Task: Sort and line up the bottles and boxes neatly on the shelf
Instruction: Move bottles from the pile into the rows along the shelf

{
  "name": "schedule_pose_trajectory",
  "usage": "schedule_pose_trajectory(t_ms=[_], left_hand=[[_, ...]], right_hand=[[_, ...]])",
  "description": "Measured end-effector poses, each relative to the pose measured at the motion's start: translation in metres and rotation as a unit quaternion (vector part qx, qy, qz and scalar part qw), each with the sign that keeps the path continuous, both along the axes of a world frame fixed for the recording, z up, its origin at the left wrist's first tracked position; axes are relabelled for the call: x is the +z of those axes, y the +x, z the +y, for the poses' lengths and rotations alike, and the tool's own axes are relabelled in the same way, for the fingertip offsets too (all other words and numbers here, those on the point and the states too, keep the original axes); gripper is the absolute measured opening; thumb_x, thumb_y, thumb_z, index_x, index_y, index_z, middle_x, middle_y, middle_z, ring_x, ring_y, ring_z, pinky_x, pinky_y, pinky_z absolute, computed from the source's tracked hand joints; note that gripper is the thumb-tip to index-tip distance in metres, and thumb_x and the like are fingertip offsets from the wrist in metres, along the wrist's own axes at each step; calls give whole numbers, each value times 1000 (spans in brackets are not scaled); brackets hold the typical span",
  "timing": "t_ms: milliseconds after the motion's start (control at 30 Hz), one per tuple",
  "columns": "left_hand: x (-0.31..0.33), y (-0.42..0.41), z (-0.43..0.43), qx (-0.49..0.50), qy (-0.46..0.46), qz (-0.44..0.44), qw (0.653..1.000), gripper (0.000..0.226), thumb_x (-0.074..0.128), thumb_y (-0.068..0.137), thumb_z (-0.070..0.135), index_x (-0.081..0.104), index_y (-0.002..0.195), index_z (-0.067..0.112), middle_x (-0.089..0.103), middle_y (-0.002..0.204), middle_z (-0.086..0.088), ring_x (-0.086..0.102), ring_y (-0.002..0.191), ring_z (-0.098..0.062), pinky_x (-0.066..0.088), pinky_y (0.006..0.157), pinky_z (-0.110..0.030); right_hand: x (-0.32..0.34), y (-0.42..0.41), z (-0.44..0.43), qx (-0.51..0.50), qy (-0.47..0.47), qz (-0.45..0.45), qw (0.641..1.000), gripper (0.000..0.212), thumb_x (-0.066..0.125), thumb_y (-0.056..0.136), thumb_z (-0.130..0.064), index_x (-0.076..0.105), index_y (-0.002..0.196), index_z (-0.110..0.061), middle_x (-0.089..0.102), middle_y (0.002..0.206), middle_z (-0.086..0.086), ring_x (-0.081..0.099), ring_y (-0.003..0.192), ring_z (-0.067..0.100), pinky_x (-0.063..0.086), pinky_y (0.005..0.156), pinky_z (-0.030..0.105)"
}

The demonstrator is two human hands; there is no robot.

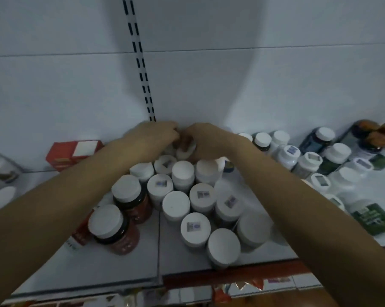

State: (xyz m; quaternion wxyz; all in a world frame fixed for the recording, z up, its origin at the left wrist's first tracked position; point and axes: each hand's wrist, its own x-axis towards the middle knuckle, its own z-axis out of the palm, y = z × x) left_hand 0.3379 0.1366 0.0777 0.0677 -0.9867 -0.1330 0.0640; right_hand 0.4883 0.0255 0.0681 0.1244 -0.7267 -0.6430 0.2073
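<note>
Currently you reach both arms to the back of the shelf (pixel 129 269), hands meeting. Your right hand (pixel 209 139) curls its fingers around a white-capped bottle (pixel 186 150), tilted with its cap toward you, behind the standing bottles (pixel 182 171). Your left hand (pixel 156 135) curls its fingers beside it; I cannot tell if they grip.

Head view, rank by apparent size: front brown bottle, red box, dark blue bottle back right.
Largest: front brown bottle, though nearest the camera.
Then: red box, farther back.
Smallest: dark blue bottle.

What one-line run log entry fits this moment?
left hand | right hand | both at tilted bottle | shelf back | grip unclear
</note>
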Motion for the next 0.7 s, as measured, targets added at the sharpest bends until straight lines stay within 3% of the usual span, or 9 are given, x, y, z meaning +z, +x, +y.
schedule_pose_trajectory(t_ms=[133, 233, 300, 367, 467, 533, 600, 667, 700], left_hand=[[15, -24, 1, 0, -35, -89, 995, 27, 72, 87, 24, 66, 113, 23, 57, 115, 3, 58, 100, -20, 39, 70, -32], [38, -45, 1, 72, -100, -215, 969, 32, 77, 88, 20, 66, 118, 25, 58, 116, 6, 56, 94, -15, 41, 78, -31], [51, -57, -9, 124, -215, -336, 908, 27, 72, 93, 16, 69, 117, 28, 65, 118, 5, 62, 96, -13, 47, 81, -24], [51, -63, -26, 171, -358, -437, 807, 24, 64, 99, 13, 72, 113, 31, 69, 119, 1, 68, 103, -12, 56, 86, -24], [36, -62, -49, 212, -459, -514, 692, 29, 56, 103, 13, 74, 110, 34, 69, 118, -3, 68, 105, -15, 58, 84, -27], [26, -58, -62, 219, -491, -548, 641, 33, 50, 106, 10, 74, 108, 34, 71, 117, 0, 68, 105, -15, 58, 88, -32], [18, -53, -69, 224, -514, -564, 606, 38, 45, 107, 7, 73, 107, 32, 73, 114, 4, 69, 105, -19, 57, 92, -37], [13, -47, -70, 226, -516, -561, 606, 42, 43, 107, 6, 75, 105, 34, 73, 116, 2, 69, 107, -25, 57, 93, -42], [13, -43, -69, 226, -500, -556, 624, 42, 45, 106, 7, 75, 105, 36, 72, 119, 1, 69, 109, -27, 57, 92, -43]], right_hand=[[-11, 7, -4, -50, 72, 15, 996, 40, 80, 77, -23, 62, 112, -17, 67, 103, 0, 64, 93, 22, 54, 85, 38], [-1, 18, -22, -137, 166, 122, 969, 43, 78, 81, -21, 56, 118, -17, 65, 105, -1, 63, 90, 19, 54, 81, 34], [8, 16, -40, -187, 218, 276, 917, 44, 76, 86, -18, 57, 126, -19, 65, 109, -2, 65, 92, 15, 58, 82, 31], [14, 6, -54, -200, 235, 400, 863, 40, 70, 93, -14, 59, 132, -20, 63, 114, 3, 65, 98, 16, 61, 81, 35], [12, -10, -68, -208, 274, 510, 789, 33, 62, 97, -11, 65, 129, -19, 64, 120, 7, 63, 105, 17, 61, 77, 33], [12, -14, -74, -214, 288, 585, 727, 33, 56, 96, -9, 67, 125, -19, 65, 120, 12, 63, 105, 18, 58, 74, 30], [13, -14, -83, -200, 278, 703, 624, 37, 46, 94, -2, 65, 123, -15, 67, 109, 12, 63, 98, 22, 56, 73, 32], [18, -14, -95, -156, 254, 821, 486, 38, 45, 87, -5, 61, 120, -13, 67, 104, 12, 63, 97, 29, 56, 83, 40], [20, -15, -99, -146, 250, 851, 439, 37, 46, 83, -8, 59, 118, -13, 67, 104, 13, 64, 96, 32, 53, 87, 44]])
